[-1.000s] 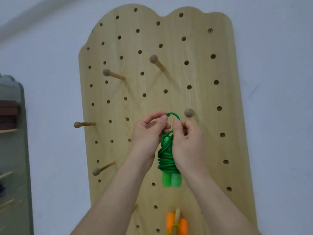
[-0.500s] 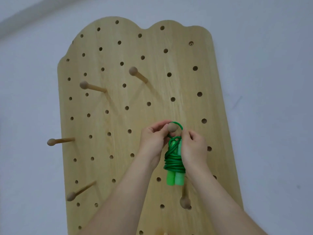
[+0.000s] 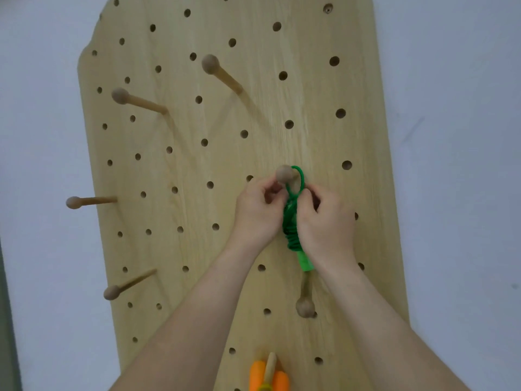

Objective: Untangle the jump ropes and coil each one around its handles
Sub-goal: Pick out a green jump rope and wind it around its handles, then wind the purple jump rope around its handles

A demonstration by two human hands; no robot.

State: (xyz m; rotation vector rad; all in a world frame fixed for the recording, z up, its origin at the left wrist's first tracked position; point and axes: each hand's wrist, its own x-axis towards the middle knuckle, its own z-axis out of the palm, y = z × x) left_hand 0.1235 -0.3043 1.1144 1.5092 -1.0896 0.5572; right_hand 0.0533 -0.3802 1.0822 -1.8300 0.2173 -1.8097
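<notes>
Both my hands are up at the board [image 3: 310,94], which hangs flat on a pale wall [image 3: 451,136]. The rope [image 3: 290,221], green and wound into a tight upright bundle, sits between them against the wood. My right hand [image 3: 324,221] is curled round the bundle from the right, thumb on top at the neck, where a small loop [image 3: 301,179] rises out of the coils. That loop lies round the shaft of a peg [image 3: 284,173], just behind its round knob. My left hand [image 3: 258,213] is bent in close under the knob, thumb and forefinger drawn together at the loop's left strand; whether they pinch the strand or only touch it I cannot tell. A green handle [image 3: 305,262] sticks out below my right palm, its end just above a lower peg [image 3: 305,306]. At the bottom edge, two orange handles [image 3: 258,376] show on either side of another peg, cut off by the frame. Four more pegs stand bare on the left and upper parts of the board.
</notes>
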